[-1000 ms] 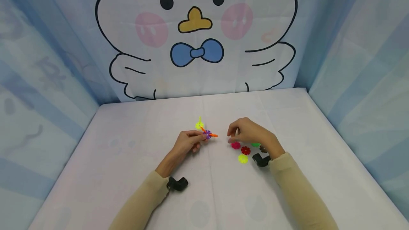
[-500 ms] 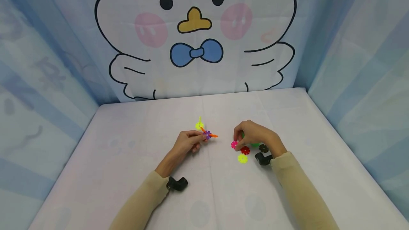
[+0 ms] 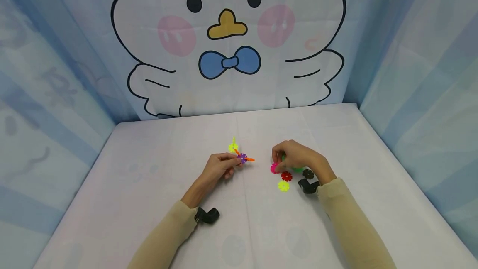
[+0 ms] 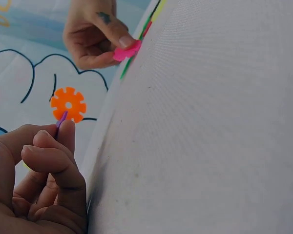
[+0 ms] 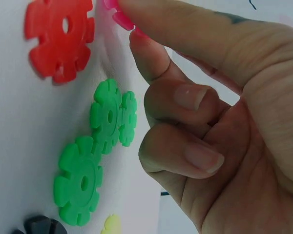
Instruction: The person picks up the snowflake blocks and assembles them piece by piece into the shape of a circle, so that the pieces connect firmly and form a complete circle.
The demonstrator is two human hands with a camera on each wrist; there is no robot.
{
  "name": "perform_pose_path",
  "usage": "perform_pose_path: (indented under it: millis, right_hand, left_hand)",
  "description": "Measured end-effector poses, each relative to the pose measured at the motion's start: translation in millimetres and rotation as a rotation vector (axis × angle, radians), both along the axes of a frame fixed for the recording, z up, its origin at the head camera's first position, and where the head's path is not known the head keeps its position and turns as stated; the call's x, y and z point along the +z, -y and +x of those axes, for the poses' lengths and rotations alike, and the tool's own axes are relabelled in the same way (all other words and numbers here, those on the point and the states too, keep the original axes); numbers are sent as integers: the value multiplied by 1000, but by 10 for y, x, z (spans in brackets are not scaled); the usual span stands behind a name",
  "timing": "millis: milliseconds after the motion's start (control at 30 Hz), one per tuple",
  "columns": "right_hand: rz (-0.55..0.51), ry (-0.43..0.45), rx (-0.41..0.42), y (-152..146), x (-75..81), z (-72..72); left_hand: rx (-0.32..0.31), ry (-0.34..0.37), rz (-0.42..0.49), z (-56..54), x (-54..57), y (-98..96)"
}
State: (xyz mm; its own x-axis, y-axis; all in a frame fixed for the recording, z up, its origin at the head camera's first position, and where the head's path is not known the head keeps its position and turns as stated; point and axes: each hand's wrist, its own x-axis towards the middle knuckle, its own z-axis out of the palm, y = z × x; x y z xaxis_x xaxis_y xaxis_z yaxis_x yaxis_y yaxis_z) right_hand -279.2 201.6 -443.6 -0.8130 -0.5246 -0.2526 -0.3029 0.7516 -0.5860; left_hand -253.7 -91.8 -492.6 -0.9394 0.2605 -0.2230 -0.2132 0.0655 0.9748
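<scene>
My left hand (image 3: 219, 166) pinches a purple notched plastic disc (image 3: 242, 158) between thumb and forefinger. Orange discs stick out from its edge, and one orange disc (image 4: 63, 95) faces the left wrist camera. To the right, my right hand (image 3: 296, 155) holds a pink notched disc (image 4: 126, 51) by its rim with thumb and fingertip, just at the tabletop. Close below that hand lie a red disc (image 5: 51, 51) and several green discs (image 5: 78, 187), some touching or overlapping.
Behind the left fingertips are joined yellow discs (image 3: 233, 147), one standing on edge. A loose yellow disc (image 3: 284, 186) lies nearest me on the right, with a black disc (image 3: 308, 174) beside the right wrist. A cartoon-printed cloth (image 3: 229, 90) hangs behind the white table (image 3: 149, 202).
My right hand has come down to the right and taken hold of the pink disc, then raised it slightly. The left hand has stayed in place with the purple disc.
</scene>
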Motion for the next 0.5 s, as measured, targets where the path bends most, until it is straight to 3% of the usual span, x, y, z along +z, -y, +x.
perform_pose_path:
  millis: [333, 500]
  right_hand:
    - [-7, 24, -34, 3, -29, -29]
    - [-60, 10, -50, 22, -41, -37]
  left_hand:
    - [14, -6, -3, 11, 13, -19]
    - [5, 0, 1, 12, 12, -11]
